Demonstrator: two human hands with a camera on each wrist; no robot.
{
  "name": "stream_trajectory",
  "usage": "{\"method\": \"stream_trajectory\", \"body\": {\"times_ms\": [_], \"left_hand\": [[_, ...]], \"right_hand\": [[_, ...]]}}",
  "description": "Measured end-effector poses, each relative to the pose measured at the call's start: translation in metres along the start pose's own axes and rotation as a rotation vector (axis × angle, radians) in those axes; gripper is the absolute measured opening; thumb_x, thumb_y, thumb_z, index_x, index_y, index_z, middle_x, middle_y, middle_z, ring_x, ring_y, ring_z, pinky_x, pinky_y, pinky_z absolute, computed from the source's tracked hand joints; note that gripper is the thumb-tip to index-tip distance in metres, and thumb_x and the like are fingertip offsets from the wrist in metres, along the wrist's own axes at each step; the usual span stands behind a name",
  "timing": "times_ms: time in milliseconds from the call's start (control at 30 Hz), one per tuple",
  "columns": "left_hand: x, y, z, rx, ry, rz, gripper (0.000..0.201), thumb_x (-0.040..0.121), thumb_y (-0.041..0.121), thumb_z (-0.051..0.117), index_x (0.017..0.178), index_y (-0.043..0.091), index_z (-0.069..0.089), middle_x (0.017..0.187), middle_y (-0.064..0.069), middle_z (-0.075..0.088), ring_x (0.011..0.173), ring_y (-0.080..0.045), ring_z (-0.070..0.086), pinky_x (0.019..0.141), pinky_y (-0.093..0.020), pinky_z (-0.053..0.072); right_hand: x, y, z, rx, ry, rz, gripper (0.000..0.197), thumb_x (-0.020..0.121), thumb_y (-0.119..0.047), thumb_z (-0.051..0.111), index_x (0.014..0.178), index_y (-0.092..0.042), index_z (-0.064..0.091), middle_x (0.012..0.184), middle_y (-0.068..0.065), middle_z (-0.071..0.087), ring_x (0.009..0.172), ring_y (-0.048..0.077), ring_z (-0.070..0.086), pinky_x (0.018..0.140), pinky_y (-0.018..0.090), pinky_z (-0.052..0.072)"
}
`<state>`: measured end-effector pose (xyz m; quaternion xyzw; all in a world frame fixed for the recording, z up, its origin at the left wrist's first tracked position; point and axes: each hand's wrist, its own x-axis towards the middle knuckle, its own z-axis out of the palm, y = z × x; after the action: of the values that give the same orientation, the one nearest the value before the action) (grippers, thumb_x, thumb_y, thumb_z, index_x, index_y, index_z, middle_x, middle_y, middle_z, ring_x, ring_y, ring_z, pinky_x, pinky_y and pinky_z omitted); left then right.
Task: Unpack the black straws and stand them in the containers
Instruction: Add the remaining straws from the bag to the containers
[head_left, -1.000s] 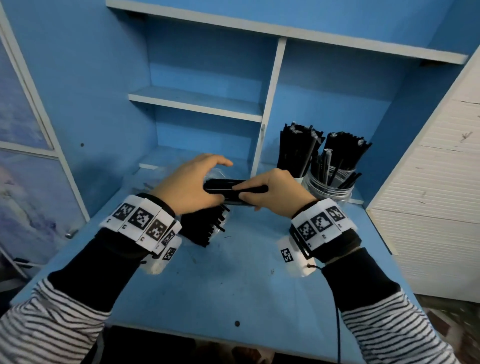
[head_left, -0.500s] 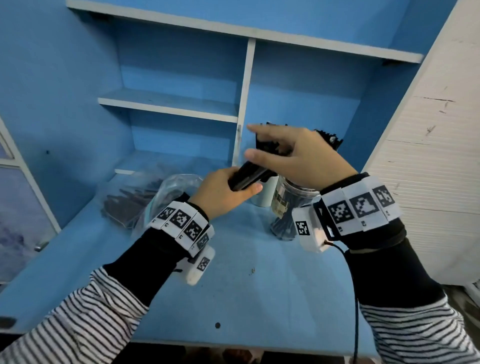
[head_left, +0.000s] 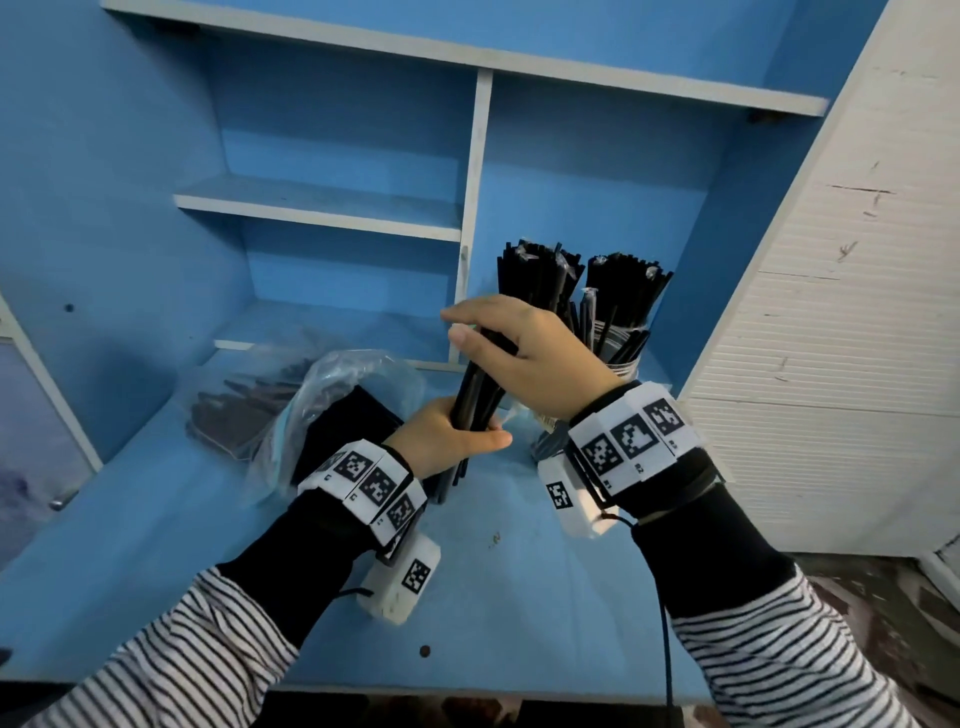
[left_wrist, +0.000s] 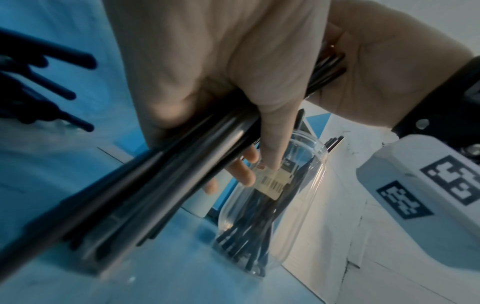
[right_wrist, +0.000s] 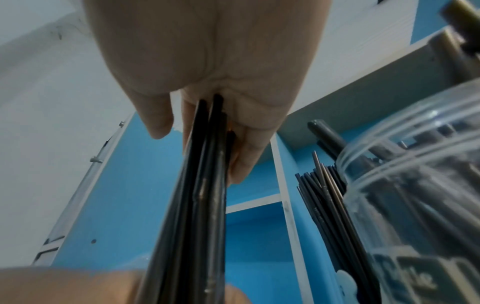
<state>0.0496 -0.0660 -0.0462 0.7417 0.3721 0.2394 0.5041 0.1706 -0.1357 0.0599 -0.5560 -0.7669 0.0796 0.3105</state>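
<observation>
Head view: right hand (head_left: 535, 358) covers the upper part of the held bundle of black straws (head_left: 475, 402), and its wrist hides most of the clear jar (head_left: 621, 358) far right on the blue desk (head_left: 493, 597); a second container behind the hand is barely readable, only its standing straws show. Left hand (head_left: 441, 439) grips the bundle's lower part, fingers and thumb wrapped round it; right hand is closed on it higher up, index finger stretched out. Bundle stands tilted, just left of the jar. A crumpled plastic bag (head_left: 332, 395) with more black straws lies left. Left wrist view: blurred; left hand (left_wrist: 215, 67) clenched round the bundle (left_wrist: 145, 197), labelled clear jar (left_wrist: 275, 205) with straws beyond. Right wrist view: right hand (right_wrist: 207, 72) pinches the bundle (right_wrist: 205, 205) between thumb and fingers; fingertips cut off; jar (right_wrist: 420, 216) at right, blurred.
</observation>
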Motion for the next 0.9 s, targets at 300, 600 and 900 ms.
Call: {"method": "stream_trajectory", "body": {"times_ms": [300, 600, 900], "left_hand": [[-0.015, 0.024, -0.006, -0.012, -0.029, 0.078, 0.026, 0.081, 0.051, 0.069, 0.065, 0.031, 0.064, 0.074, 0.002, 0.071, 0.088, -0.019, 0.069, 0.096, -0.046, 0.05], [-0.043, 0.074, -0.001, 0.041, -0.408, 0.169, 0.025, 0.084, 0.023, 0.073, 0.066, 0.01, 0.063, 0.066, -0.003, 0.062, 0.068, -0.015, 0.061, 0.079, -0.037, 0.057], [-0.012, 0.08, 0.025, -0.068, 0.207, 0.452, 0.051, 0.064, 0.042, 0.085, 0.101, 0.041, 0.049, 0.089, 0.016, 0.061, 0.087, -0.004, 0.06, 0.078, -0.024, 0.052]], "right_hand": [[-0.011, -0.007, -0.018, 0.15, 0.241, 0.095, 0.088, 0.071, -0.056, 0.072, 0.144, -0.026, 0.034, 0.135, -0.012, 0.047, 0.109, -0.002, 0.049, 0.083, 0.004, 0.041], [-0.026, -0.017, -0.027, 0.226, -0.113, 0.154, 0.015, 0.081, -0.023, 0.075, 0.095, -0.018, 0.071, 0.08, -0.016, 0.064, 0.078, -0.001, 0.062, 0.073, 0.012, 0.047], [-0.02, -0.024, -0.082, 0.204, 0.36, 0.132, 0.01, 0.081, -0.015, 0.069, 0.078, -0.007, 0.064, 0.077, 0.006, 0.067, 0.075, 0.017, 0.066, 0.071, 0.027, 0.056]]}}
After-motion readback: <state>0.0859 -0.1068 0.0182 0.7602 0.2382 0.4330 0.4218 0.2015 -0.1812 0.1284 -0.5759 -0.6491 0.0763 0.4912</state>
